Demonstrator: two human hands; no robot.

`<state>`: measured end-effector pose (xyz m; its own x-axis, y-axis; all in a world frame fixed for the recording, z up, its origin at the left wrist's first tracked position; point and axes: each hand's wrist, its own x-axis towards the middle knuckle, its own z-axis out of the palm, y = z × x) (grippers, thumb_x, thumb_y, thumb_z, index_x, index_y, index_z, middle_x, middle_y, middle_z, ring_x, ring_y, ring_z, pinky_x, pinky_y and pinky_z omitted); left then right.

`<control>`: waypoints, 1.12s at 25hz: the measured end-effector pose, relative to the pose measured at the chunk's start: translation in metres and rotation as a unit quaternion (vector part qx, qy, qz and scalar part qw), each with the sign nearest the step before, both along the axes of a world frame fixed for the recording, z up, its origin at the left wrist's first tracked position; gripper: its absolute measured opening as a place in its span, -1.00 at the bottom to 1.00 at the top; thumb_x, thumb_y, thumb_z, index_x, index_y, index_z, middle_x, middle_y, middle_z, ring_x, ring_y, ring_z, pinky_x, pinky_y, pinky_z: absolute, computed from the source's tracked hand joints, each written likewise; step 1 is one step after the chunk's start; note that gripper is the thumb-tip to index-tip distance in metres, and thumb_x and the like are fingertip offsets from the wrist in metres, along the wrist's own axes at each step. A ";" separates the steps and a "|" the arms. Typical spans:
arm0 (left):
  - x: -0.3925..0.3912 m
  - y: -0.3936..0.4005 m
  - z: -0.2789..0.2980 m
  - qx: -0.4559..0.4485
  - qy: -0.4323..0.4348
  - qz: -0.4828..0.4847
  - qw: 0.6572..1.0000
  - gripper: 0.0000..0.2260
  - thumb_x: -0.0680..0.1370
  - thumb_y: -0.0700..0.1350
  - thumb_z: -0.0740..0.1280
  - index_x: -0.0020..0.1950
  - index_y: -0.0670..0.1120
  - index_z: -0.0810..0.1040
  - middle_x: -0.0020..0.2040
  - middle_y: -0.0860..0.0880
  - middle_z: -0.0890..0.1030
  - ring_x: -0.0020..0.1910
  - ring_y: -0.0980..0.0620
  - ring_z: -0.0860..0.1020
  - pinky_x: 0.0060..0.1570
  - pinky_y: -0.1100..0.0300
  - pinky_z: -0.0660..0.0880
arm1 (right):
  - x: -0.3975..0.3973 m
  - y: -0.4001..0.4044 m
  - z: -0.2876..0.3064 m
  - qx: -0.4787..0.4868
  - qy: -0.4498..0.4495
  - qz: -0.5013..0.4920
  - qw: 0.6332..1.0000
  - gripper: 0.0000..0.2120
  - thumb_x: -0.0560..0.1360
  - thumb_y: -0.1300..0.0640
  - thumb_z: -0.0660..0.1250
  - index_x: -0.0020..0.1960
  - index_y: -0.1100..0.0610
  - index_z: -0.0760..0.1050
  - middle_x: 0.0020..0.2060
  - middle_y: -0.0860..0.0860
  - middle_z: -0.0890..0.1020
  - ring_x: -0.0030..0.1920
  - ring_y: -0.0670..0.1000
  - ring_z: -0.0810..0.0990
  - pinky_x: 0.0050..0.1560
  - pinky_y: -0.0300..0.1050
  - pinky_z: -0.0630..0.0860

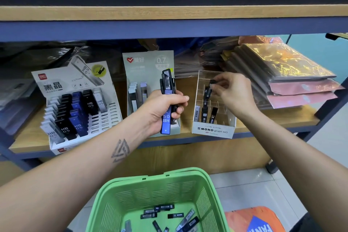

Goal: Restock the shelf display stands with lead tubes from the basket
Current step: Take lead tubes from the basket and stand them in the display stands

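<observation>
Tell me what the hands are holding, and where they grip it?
The left hand grips a bundle of lead tubes around their middle. The right hand pinches one black lead tube by its top end, over the clear MONO stand.

Glossy plastic lead tubes (166, 103) — clear acrylic stand (213, 103), matt wood-grain shelf (273, 120), perforated plastic basket (150, 194).

three display stands (82, 111) stand on the shelf (28, 137), one green basket (156, 192) sits below with roughly ten loose lead tubes (175, 215) in it, two hands are in view, and the stack of wrapped packs (282, 75) is too layered to count.
</observation>
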<state>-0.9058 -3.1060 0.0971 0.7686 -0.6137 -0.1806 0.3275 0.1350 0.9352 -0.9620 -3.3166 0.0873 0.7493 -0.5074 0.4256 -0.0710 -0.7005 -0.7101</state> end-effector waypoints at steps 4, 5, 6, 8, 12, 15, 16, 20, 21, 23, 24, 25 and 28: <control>0.000 0.001 -0.003 0.011 -0.001 -0.005 1.000 -0.88 0.49 -0.38 0.40 -0.04 -0.24 0.53 -0.28 -0.17 0.56 -0.44 0.05 0.44 -0.54 0.30 0.34 | 0.005 0.003 -0.009 -0.053 0.020 -0.023 0.998 -0.79 0.53 0.15 0.46 0.15 0.12 0.65 -0.06 0.00 0.68 -0.03 0.01 0.65 0.00 -0.10 0.60; 0.000 0.001 -0.004 0.013 0.000 -0.007 1.000 -0.88 0.49 -0.38 0.40 -0.04 -0.24 0.53 -0.28 -0.17 0.56 -0.44 0.05 0.44 -0.54 0.30 0.34 | 0.006 0.005 -0.011 -0.055 0.021 -0.023 0.998 -0.80 0.53 0.17 0.46 0.15 0.12 0.64 -0.06 -0.01 0.67 -0.02 0.01 0.65 0.00 -0.09 0.60; -0.001 0.000 -0.005 0.015 0.002 -0.009 1.000 -0.88 0.49 -0.38 0.41 -0.03 -0.24 0.53 -0.28 -0.17 0.56 -0.44 0.05 0.44 -0.54 0.30 0.34 | 0.006 0.006 -0.013 -0.056 0.021 -0.023 0.998 -0.80 0.52 0.18 0.47 0.14 0.12 0.63 -0.07 -0.01 0.66 -0.02 0.02 0.65 0.01 -0.06 0.61; -0.001 -0.001 -0.005 0.017 0.004 -0.017 1.000 -0.87 0.49 -0.38 0.41 -0.03 -0.24 0.53 -0.28 -0.17 0.55 -0.44 0.04 0.44 -0.54 0.29 0.33 | 0.008 0.007 -0.016 -0.062 0.023 -0.026 0.997 -0.82 0.52 0.19 0.47 0.10 0.11 0.60 -0.09 -0.02 0.64 -0.05 0.02 0.64 -0.01 0.00 0.63; -0.004 -0.002 -0.007 0.019 0.005 -0.031 0.999 -0.88 0.49 -0.38 0.41 -0.07 -0.22 0.53 -0.30 -0.15 0.55 -0.44 0.04 0.43 -0.54 0.29 0.32 | 0.010 0.007 -0.022 -0.085 0.036 -0.040 0.995 -0.84 0.52 0.21 0.46 0.08 0.11 0.57 -0.10 0.03 0.66 -0.14 0.04 0.63 -0.07 0.04 0.63; -0.006 -0.001 -0.007 0.024 0.005 -0.036 0.999 -0.87 0.49 -0.38 0.41 -0.05 -0.22 0.53 -0.31 -0.15 0.55 -0.44 0.04 0.44 -0.54 0.29 0.33 | 0.008 0.006 -0.022 -0.093 0.046 -0.049 0.993 -0.84 0.52 0.24 0.43 0.08 0.12 0.54 -0.11 0.04 0.66 -0.14 0.07 0.64 -0.08 0.09 0.64; -0.006 -0.001 -0.007 0.024 0.006 -0.037 0.999 -0.87 0.48 -0.38 0.41 -0.05 -0.22 0.53 -0.30 -0.15 0.55 -0.44 0.04 0.44 -0.54 0.29 0.33 | 0.006 0.007 -0.021 -0.103 0.046 -0.055 0.992 -0.85 0.53 0.23 0.42 0.08 0.12 0.55 -0.11 0.03 0.66 -0.13 0.07 0.64 -0.08 0.09 0.64; -0.008 0.000 -0.005 0.019 0.012 -0.049 0.999 -0.83 0.48 -0.41 0.40 0.00 -0.22 0.51 -0.29 -0.16 0.53 -0.43 0.03 0.43 -0.53 0.28 0.32 | -0.003 0.026 -0.005 -0.105 -0.007 -0.014 0.994 -0.94 0.52 0.17 0.39 -0.02 0.08 0.62 -0.18 -0.06 0.67 -0.13 -0.02 0.63 -0.08 -0.04 0.59; -0.008 -0.001 -0.005 0.019 0.012 -0.051 0.998 -0.82 0.48 -0.41 0.40 0.01 -0.22 0.50 -0.30 -0.16 0.53 -0.42 0.03 0.43 -0.53 0.28 0.32 | -0.004 0.033 0.001 -0.054 -0.011 0.029 0.998 -0.95 0.52 0.16 0.40 -0.05 0.07 0.65 -0.20 -0.08 0.67 -0.15 -0.06 0.63 -0.09 -0.12 0.57; -0.009 -0.001 -0.004 0.022 0.007 -0.054 0.998 -0.81 0.48 -0.43 0.40 0.03 -0.24 0.51 -0.29 -0.15 0.54 -0.41 0.03 0.44 -0.52 0.28 0.33 | -0.008 0.046 0.013 0.103 0.024 0.146 0.984 -0.93 0.52 0.14 0.44 -0.12 0.07 0.68 -0.25 -0.04 0.69 -0.21 -0.09 0.62 -0.15 -0.16 0.53; -0.009 -0.001 -0.004 0.024 0.001 -0.058 0.998 -0.81 0.47 -0.43 0.41 0.04 -0.27 0.53 -0.26 -0.16 0.55 -0.40 0.03 0.45 -0.52 0.28 0.34 | -0.010 0.051 0.018 0.160 0.053 0.193 0.967 -0.90 0.53 0.11 0.46 -0.16 0.08 0.69 -0.29 -0.01 0.69 -0.24 -0.08 0.61 -0.17 -0.13 0.52; -0.009 0.000 -0.004 0.027 -0.006 -0.063 0.998 -0.82 0.47 -0.44 0.41 0.04 -0.29 0.55 -0.22 -0.18 0.56 -0.39 0.04 0.45 -0.51 0.29 0.34 | -0.012 0.054 0.021 0.185 0.085 0.225 0.953 -0.87 0.52 0.09 0.47 -0.18 0.09 0.70 -0.32 0.00 0.68 -0.26 -0.07 0.59 -0.18 -0.09 0.50; -0.011 0.002 -0.004 0.043 -0.015 -0.080 0.996 -0.84 0.47 -0.48 0.37 0.01 -0.34 0.58 -0.19 -0.19 0.59 -0.37 0.05 0.47 -0.47 0.30 0.37 | -0.013 0.057 0.024 0.176 0.154 0.249 0.940 -0.90 0.50 0.13 0.48 -0.17 0.11 0.73 -0.35 -0.03 0.66 -0.25 -0.05 0.54 -0.17 -0.03 0.45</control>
<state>-0.9167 -3.1044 0.0927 0.6686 -0.7115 -0.2162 0.3105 0.0029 0.9506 -0.9749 -3.2596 0.1109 0.9912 -0.1308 0.0209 -0.0373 -0.4269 -0.9035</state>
